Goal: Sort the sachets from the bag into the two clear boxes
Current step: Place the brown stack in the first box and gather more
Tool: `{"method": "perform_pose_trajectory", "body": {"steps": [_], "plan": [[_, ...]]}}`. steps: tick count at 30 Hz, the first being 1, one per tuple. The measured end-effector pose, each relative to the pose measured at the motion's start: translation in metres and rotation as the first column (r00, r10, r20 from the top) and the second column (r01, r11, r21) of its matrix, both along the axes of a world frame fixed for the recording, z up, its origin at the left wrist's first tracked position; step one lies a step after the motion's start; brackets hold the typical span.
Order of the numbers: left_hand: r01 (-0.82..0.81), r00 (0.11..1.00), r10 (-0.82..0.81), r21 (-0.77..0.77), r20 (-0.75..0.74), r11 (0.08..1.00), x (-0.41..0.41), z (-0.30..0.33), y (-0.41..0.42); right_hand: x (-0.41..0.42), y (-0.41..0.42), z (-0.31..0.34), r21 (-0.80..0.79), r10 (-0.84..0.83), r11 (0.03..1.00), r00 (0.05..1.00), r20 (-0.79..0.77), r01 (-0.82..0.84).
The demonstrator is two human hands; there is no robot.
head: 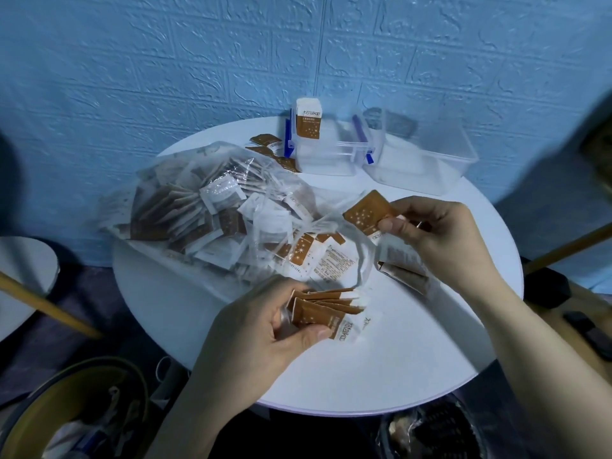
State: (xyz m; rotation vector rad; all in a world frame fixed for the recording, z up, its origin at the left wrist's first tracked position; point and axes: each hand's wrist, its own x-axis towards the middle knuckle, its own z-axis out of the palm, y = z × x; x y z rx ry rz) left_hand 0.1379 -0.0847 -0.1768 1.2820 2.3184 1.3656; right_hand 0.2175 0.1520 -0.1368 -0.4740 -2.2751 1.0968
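A clear plastic bag [185,207] full of brown and white sachets lies on the left of the round white table [381,359]. My left hand [261,329] grips a fanned stack of brown sachets [326,309] near the table's front. My right hand [440,233] pinches a single brown sachet [369,212] above the bag's mouth. Two clear boxes stand at the back: the left box [328,157], with blue clips, has one sachet [308,119] standing upright at its left end; the right box [427,160] looks bare inside.
Loose sachets [331,256] spill from the bag's mouth at the table's middle, and more [402,274] lie under my right wrist. A few sachets [268,145] lie behind the bag beside the left box. A blue brick-patterned wall stands close behind. Wooden legs and clutter surround the table.
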Motion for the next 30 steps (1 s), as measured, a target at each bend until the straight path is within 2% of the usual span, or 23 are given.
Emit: {"method": "perform_pose_trajectory", "body": {"steps": [2, 7, 12, 16, 23, 28, 30], "plan": [[-0.005, 1.0, 0.005, 0.004, -0.003, 1.0, 0.0, 0.0, 0.0, 0.004, -0.008, 0.006, -0.189, 0.026, 0.981, 0.998, -0.056, -0.036], [-0.016, 1.0, 0.016, -0.002, 0.002, 1.0, 0.0, -0.002, 0.0, 0.014, -0.028, 0.009, -0.363, 0.102, 0.924, 0.993, -0.061, -0.118], [-0.034, 0.999, 0.034, -0.012, -0.009, 0.999, 0.001, -0.002, 0.0, 0.026, -0.037, -0.003, -0.137, 0.262, 0.958, 0.963, 0.061, -0.252], [-0.003, 1.0, 0.003, -0.013, -0.015, 1.0, 0.0, -0.001, -0.001, 0.031, -0.045, -0.011, -0.064, 0.297, 0.955, 0.946, 0.129, -0.291], [-0.027, 0.997, 0.03, 0.038, -0.07, 0.999, -0.002, 0.0, 0.001, 0.029, -0.046, -0.023, -0.096, 0.353, 0.935, 0.919, 0.178, -0.34], [0.001, 0.999, 0.0, 0.029, -0.039, 1.0, -0.002, -0.002, -0.001, 0.026, -0.046, -0.017, -0.108, 0.398, 0.917, 0.896, 0.197, -0.383], [0.005, 1.0, -0.005, 0.011, -0.021, 1.0, -0.003, -0.004, -0.001, 0.021, -0.044, -0.013, -0.086, 0.351, 0.936, 0.921, 0.17, -0.341]]}}
